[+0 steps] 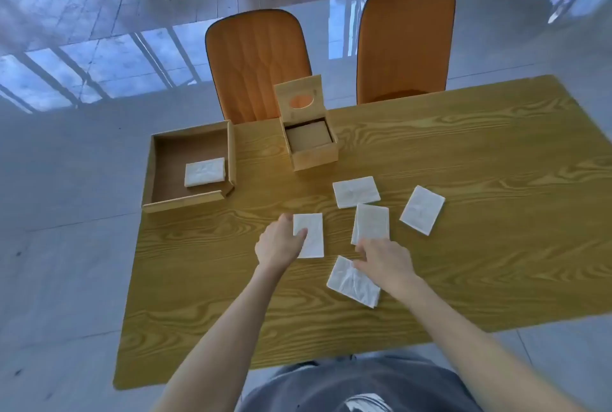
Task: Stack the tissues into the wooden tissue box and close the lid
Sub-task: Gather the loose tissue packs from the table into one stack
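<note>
White folded tissues lie scattered mid-table, near the open tissue box. Left hand pinches one tissue; right hand rests loosely open on another. Bare table spreads rightward.

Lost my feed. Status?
Left hand on one tissue, right hand touching another. Tissue box open, nothing blocking.

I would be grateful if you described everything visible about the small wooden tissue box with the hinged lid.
The wooden tissue box is a small, light, bamboo-like cube standing upright on the table near its far edge, in front of an orange chair. Its lid stands open, tilted back, with an oval dispensing hole. Inside, a flat tan surface shows; no white tissues are visible. Neither hand touches it.
</note>
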The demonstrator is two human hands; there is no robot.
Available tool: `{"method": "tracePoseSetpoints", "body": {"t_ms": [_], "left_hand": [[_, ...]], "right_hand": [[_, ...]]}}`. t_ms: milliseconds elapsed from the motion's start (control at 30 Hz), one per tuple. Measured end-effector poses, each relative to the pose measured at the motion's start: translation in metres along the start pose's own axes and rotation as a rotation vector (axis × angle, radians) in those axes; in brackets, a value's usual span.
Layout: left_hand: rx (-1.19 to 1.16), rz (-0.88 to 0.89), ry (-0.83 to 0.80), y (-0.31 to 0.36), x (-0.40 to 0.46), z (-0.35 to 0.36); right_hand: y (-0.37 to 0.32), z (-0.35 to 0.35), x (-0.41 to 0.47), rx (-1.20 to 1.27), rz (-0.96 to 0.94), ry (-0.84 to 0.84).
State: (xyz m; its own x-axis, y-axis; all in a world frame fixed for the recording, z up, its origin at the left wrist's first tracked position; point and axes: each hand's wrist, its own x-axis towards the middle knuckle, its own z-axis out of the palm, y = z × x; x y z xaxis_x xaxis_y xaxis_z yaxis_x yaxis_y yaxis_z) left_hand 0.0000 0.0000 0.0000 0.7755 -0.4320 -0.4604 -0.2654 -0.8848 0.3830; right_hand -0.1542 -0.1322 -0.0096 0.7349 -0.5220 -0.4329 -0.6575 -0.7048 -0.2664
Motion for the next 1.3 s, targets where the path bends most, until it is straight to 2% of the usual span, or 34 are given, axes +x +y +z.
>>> {"method": "tracePoseSetpoints", "body": {"t_ms": [133, 333, 533, 733, 900, 967, 1167, 1300], "left_hand": [[-0.143, -0.171, 0.043, -0.003, -0.003, 0.023], [-0.193, -0.284, 0.083, 0.001, 0.001, 0.042], [-0.317, -0.376, 0.052, -0.001, 0.007, 0.041], [-0.398, -0.379, 0.06, -0.008, 0.004, 0.044], [-0.525, -0.37, 0.039, -0.023, 0.0, 0.05], [-0.574, -0.367, 0.025, -0.027, -0.001, 0.052], [-0.719, -0.337, -0.09, -0.036, -0.002, 0.05], [-0.808, -0.325, -0.163, -0.036, -0.006, 0.042]], "right_hand": [[-0.006, 0.017, -0.002, -0.076, 0.029, 0.003], [-0.006, 0.032, 0.0, -0.134, 0.034, 0.023], [-0.003, 0.03, 0.001, -0.077, 0.039, 0.043], [0.008, 0.02, 0.006, 0.288, 0.079, -0.118], [0.005, 0.006, 0.023, 0.964, 0.169, -0.132], [-0.006, 0.008, 0.032, 1.155, 0.246, -0.165], [-0.042, 0.029, 0.056, 1.234, 0.316, -0.176], [-0.053, 0.044, 0.065, 1.067, 0.336, -0.116]]}}
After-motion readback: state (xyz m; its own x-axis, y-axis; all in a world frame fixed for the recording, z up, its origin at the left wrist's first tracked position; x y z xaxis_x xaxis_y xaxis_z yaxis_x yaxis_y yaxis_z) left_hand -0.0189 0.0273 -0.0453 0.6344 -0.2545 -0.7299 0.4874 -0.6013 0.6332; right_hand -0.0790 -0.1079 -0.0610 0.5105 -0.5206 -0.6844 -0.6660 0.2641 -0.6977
